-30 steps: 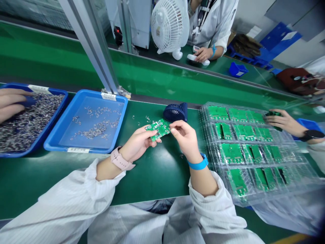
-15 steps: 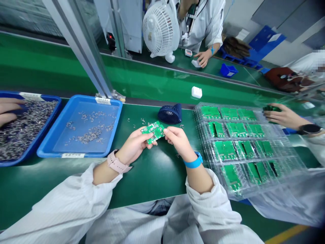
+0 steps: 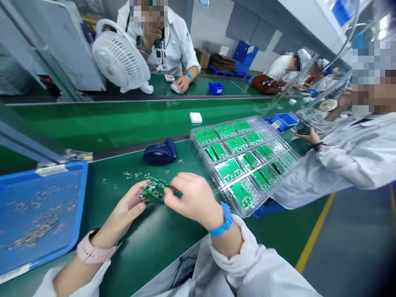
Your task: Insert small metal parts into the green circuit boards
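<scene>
Left hand (image 3: pixel 127 209) grips; right hand (image 3: pixel 194 200), palm downward and slightly blurred, apparently pinches.

Wearing a loose white garment (image 3: pixel 221 274) with crumpled sleeves (image 3: pixel 266 264) pushed up, along the bottom of the frame. Sporting a pale pink strap (image 3: pixel 93 252), dark at its upper edge, behind the left hand (image 3: pixel 128 209), lower left, and a bright blue band (image 3: pixel 223 222) behind the right hand (image 3: pixel 194 199), lower centre. Showing some blue denim (image 3: pixel 186 270), bottom centre.

white fan (image 3: pixel 120 60) | navy fan (image 3: pixel 158 154) | white box (image 3: pixel 196 118) | small blue bin (image 3: pixel 216 88) | reddish-brown bag (image 3: pixel 266 84)
</scene>
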The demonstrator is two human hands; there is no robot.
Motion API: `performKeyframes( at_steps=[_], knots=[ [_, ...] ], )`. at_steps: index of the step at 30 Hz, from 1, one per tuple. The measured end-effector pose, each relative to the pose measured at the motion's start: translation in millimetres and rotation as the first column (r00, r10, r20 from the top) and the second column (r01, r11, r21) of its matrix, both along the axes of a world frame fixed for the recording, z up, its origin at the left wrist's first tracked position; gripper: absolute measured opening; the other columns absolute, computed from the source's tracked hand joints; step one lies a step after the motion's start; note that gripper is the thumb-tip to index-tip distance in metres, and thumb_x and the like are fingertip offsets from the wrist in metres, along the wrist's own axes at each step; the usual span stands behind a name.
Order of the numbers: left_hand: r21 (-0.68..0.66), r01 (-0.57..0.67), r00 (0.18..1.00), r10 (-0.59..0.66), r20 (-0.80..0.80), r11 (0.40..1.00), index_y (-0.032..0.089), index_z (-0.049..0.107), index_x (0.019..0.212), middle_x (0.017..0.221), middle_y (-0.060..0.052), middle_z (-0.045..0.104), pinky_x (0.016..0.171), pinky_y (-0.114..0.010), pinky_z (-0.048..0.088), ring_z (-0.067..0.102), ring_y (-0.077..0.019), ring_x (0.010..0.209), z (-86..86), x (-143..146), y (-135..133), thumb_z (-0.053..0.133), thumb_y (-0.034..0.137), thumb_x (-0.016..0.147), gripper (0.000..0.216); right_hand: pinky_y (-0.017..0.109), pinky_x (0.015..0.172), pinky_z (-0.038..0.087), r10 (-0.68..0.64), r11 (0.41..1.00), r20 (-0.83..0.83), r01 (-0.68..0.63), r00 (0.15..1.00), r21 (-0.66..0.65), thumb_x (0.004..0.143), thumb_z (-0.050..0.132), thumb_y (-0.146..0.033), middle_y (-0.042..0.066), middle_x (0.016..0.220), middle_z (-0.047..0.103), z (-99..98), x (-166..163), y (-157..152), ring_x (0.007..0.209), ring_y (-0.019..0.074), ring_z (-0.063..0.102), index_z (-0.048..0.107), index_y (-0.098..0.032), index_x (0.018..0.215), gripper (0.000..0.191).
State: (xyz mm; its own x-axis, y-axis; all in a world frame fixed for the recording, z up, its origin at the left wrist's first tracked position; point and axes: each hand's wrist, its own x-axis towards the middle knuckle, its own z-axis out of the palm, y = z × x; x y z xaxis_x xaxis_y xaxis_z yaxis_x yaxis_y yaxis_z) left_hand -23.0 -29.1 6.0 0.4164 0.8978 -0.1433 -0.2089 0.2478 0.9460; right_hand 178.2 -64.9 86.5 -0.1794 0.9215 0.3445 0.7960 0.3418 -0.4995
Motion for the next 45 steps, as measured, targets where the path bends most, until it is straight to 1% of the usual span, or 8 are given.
performKeyframes(
  at_steps=[5, 9, 12, 16, 23, 28, 34, 45],
  knots=[
    [0.001, 0.029, 0.999, -0.029, 0.035, 1.000, 0.024, 0.061, 0.124, 0.115, -0.011, 0.067, 0.093, -0.039, 0.050, 0.060, -0.0297, 0.106, 3.6, -2.1, 0.1, 0.066, 0.051, 0.080, 0.052, 0.033, 0.061, 0.039, -0.257, 0.966, 0.210, 0.242, 0.943, 0.095, 0.092, 0.048, -0.028, 0.003, 0.070, 0.054, 44.6, 80.9, -62.1, 0.067, 0.0190, 0.053, 0.054, -0.023, 0.076, 0.017],
    [-0.014, 0.006, 1.000, -0.006, 0.012, 1.000, 0.021, 0.063, 0.119, 0.109, -0.011, 0.068, 0.089, -0.036, 0.050, 0.061, -0.0270, 0.100, 5.3, -3.4, 0.8, 0.062, 0.045, 0.085, 0.041, 0.031, 0.058, 0.033, -0.454, 0.879, 0.483, 0.464, 0.749, 0.106, 0.091, 0.051, -0.033, 0.004, 0.070, 0.055, 57.6, 155.2, -82.1, 0.064, 0.0178, 0.052, 0.055, -0.021, 0.074, 0.021],
    [-0.001, 0.013, 1.000, -0.013, -0.004, 1.000, 0.020, 0.063, 0.118, 0.107, -0.010, 0.069, 0.086, -0.033, 0.050, 0.061, -0.0245, 0.095, 1.7, -5.4, 1.5, 0.061, 0.043, 0.086, 0.040, 0.030, 0.054, 0.027, -0.399, 0.816, 0.709, 0.578, 0.582, -0.015, 0.088, 0.051, -0.032, 0.003, 0.067, 0.055, 56.6, 185.4, -80.0, 0.057, 0.0159, 0.049, 0.053, -0.020, 0.067, 0.025],
    [0.014, 0.017, 1.000, -0.017, -0.009, 1.000, 0.019, 0.063, 0.119, 0.106, -0.010, 0.069, 0.084, -0.031, 0.051, 0.061, -0.0235, 0.094, -4.2, -7.8, 3.3, 0.060, 0.043, 0.086, 0.041, 0.029, 0.054, 0.026, -0.221, 0.755, 0.836, 0.631, 0.502, -0.180, 0.090, 0.047, -0.031, 0.006, 0.073, 0.062, 52.9, 194.0, -64.5, 0.059, 0.0153, 0.054, 0.058, -0.018, 0.072, 0.025],
    [0.025, 0.011, 1.000, -0.011, -0.022, 1.000, 0.019, 0.063, 0.117, 0.105, -0.010, 0.069, 0.083, -0.030, 0.051, 0.060, -0.0237, 0.096, -5.9, -9.1, 4.5, 0.060, 0.042, 0.086, 0.039, 0.029, 0.060, 0.033, -0.096, 0.734, 0.840, 0.608, 0.533, -0.302, 0.095, 0.043, -0.031, 0.009, 0.084, 0.069, 43.2, 198.5, -43.6, 0.076, 0.0213, 0.065, 0.065, -0.017, 0.085, 0.028],
    [0.031, -0.001, 1.000, 0.002, -0.020, 1.000, 0.019, 0.064, 0.117, 0.103, -0.010, 0.069, 0.080, -0.030, 0.052, 0.060, -0.0235, 0.094, -5.6, -8.8, 4.9, 0.061, 0.042, 0.085, 0.039, 0.029, 0.057, 0.034, -0.225, 0.707, 0.850, 0.680, 0.477, -0.195, 0.092, 0.052, -0.035, 0.009, 0.090, 0.070, 39.1, 186.1, -53.4, 0.078, 0.0231, 0.066, 0.062, -0.019, 0.110, 0.026],
    [0.027, -0.007, 1.000, 0.007, -0.026, 1.000, 0.019, 0.066, 0.113, 0.101, -0.009, 0.070, 0.080, -0.027, 0.052, 0.061, -0.0211, 0.089, -3.9, -8.0, 4.9, 0.061, 0.042, 0.085, 0.037, 0.028, 0.052, 0.027, -0.137, 0.642, 0.766, 0.645, 0.628, -0.414, 0.092, 0.052, -0.049, 0.005, 0.068, 0.066, 26.0, 169.7, -66.7, 0.065, 0.0200, 0.062, 0.066, -0.022, 0.076, 0.035],
    [0.022, -0.015, 0.999, 0.016, -0.040, 1.000, 0.019, 0.067, 0.112, 0.100, -0.009, 0.071, 0.079, -0.028, 0.051, 0.062, -0.0211, 0.087, -3.3, -6.0, 5.0, 0.063, 0.044, 0.084, 0.038, 0.028, 0.057, 0.030, -0.303, 0.657, 0.611, 0.625, 0.732, -0.423, 0.093, 0.050, -0.045, 0.004, 0.079, 0.067, 19.2, 157.8, -92.9, 0.071, 0.0183, 0.060, 0.062, -0.021, 0.077, 0.031]
  ],
)
